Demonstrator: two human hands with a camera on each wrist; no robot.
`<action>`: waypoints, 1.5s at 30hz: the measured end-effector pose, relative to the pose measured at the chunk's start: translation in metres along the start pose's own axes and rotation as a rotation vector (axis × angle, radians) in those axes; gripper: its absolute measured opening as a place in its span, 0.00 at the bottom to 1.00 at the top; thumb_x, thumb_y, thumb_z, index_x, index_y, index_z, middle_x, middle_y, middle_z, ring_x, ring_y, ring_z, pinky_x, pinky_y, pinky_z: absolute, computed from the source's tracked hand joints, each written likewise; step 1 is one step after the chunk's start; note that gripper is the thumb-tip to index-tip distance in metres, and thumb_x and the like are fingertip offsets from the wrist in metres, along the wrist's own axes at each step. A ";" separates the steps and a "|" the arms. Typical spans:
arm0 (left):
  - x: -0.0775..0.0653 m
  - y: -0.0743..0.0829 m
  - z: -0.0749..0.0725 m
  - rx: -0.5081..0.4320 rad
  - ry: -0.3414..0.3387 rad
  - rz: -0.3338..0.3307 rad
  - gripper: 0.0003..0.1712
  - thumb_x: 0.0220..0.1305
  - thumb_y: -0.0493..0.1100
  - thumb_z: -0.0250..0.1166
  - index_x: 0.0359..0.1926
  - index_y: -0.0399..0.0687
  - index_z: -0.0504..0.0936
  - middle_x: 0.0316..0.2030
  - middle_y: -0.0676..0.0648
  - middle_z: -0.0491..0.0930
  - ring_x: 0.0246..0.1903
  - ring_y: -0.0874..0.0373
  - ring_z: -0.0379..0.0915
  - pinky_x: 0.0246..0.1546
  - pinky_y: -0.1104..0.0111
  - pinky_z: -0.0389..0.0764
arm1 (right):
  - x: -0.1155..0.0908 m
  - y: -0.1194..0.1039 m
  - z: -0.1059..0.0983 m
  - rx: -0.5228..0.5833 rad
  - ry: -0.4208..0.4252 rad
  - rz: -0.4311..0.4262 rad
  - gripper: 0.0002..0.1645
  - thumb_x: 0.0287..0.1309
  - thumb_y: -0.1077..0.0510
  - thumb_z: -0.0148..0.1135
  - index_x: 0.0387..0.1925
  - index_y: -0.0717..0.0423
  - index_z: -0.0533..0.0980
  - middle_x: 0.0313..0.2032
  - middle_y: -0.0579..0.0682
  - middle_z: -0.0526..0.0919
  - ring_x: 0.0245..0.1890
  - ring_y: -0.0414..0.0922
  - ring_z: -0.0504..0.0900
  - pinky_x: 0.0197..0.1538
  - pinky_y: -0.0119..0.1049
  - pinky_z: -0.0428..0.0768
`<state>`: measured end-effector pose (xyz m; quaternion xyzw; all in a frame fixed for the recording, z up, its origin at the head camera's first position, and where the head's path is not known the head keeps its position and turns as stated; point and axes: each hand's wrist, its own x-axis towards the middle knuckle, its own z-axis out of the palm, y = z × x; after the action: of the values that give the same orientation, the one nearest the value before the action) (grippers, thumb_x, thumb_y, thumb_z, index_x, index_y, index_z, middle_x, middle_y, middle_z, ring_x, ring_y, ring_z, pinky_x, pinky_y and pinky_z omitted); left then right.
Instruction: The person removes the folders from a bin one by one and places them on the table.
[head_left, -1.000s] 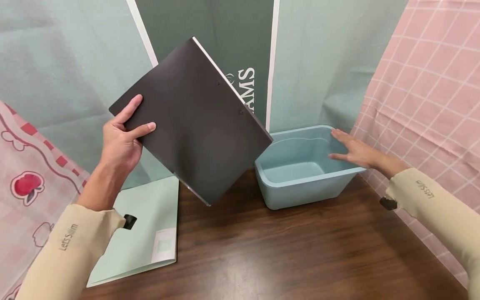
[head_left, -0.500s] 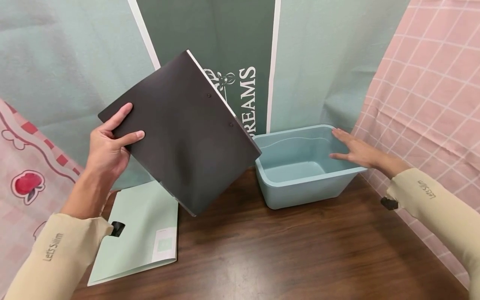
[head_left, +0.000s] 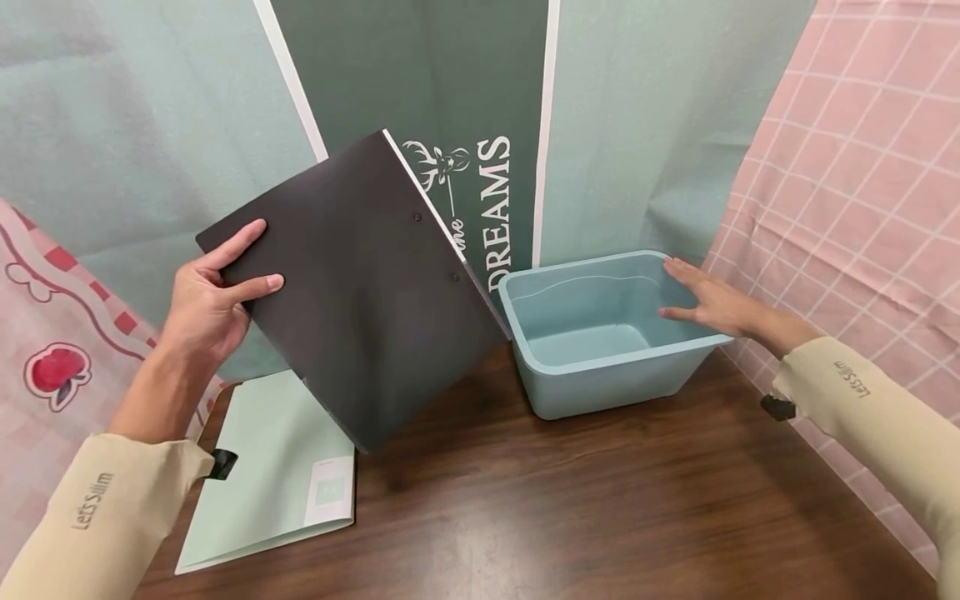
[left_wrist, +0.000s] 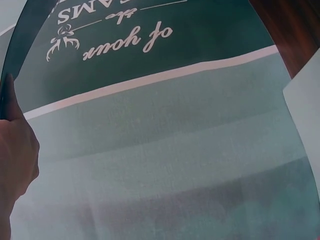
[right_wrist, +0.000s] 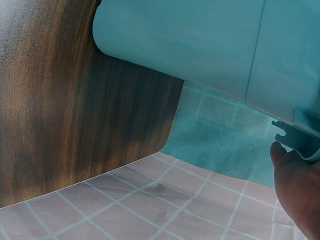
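Note:
My left hand (head_left: 206, 304) grips a black file folder (head_left: 360, 300) by its left edge, with thumb and a finger on the facing cover. The folder hangs tilted in the air, two small rivets near its right edge. Its lower right corner is close to the rim of a blue plastic bin (head_left: 622, 360); I cannot tell whether they touch. At the bin's right end my right hand (head_left: 708, 302) holds the rim, thumb on the inner side. In the right wrist view the hand (right_wrist: 295, 190) shows under the bin's rim, its other fingers mostly hidden.
A pale green folder (head_left: 255, 467) with a white label lies on the brown wooden table (head_left: 525, 508) at the left, partly behind the black folder and left arm. Green cloth (head_left: 630, 125) hangs behind, pink checked cloth (head_left: 862, 208) at the right.
My left hand has moved left and down with the black file folder, uncovering more of the bin's left rim and the backdrop lettering. My right hand has stayed on the bin.

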<state>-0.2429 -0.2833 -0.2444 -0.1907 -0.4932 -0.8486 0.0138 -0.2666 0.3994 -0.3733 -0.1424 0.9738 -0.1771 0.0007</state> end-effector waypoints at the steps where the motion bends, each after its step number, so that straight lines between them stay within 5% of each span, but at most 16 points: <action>1: 0.000 0.000 -0.001 0.010 -0.005 -0.004 0.41 0.59 0.09 0.58 0.71 0.37 0.77 0.67 0.43 0.79 0.61 0.53 0.83 0.52 0.63 0.86 | 0.000 0.000 0.000 0.001 -0.002 0.001 0.62 0.67 0.42 0.69 0.84 0.64 0.45 0.83 0.69 0.43 0.82 0.68 0.44 0.78 0.69 0.49; 16: 0.003 -0.007 -0.016 0.085 -0.071 -0.085 0.39 0.62 0.11 0.58 0.70 0.40 0.78 0.63 0.46 0.83 0.58 0.56 0.84 0.52 0.67 0.86 | -0.002 -0.001 -0.001 0.024 0.010 -0.014 0.61 0.67 0.43 0.70 0.83 0.66 0.46 0.82 0.70 0.44 0.82 0.69 0.45 0.78 0.69 0.48; 30: 0.007 -0.042 -0.028 0.268 -0.045 -0.281 0.40 0.65 0.17 0.63 0.72 0.52 0.79 0.69 0.49 0.73 0.59 0.59 0.81 0.53 0.69 0.86 | 0.000 0.003 0.001 0.022 0.007 -0.007 0.62 0.67 0.43 0.70 0.84 0.66 0.46 0.83 0.69 0.43 0.82 0.68 0.43 0.79 0.69 0.48; 45: 0.009 -0.077 -0.036 0.256 -0.085 -0.396 0.40 0.65 0.19 0.65 0.72 0.56 0.79 0.65 0.52 0.77 0.59 0.60 0.80 0.55 0.69 0.85 | -0.001 0.002 0.000 0.028 0.014 -0.006 0.61 0.66 0.43 0.70 0.83 0.66 0.46 0.83 0.69 0.43 0.82 0.68 0.44 0.79 0.69 0.48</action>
<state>-0.2790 -0.2726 -0.3208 -0.1225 -0.6246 -0.7567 -0.1495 -0.2661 0.4018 -0.3746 -0.1440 0.9708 -0.1920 -0.0047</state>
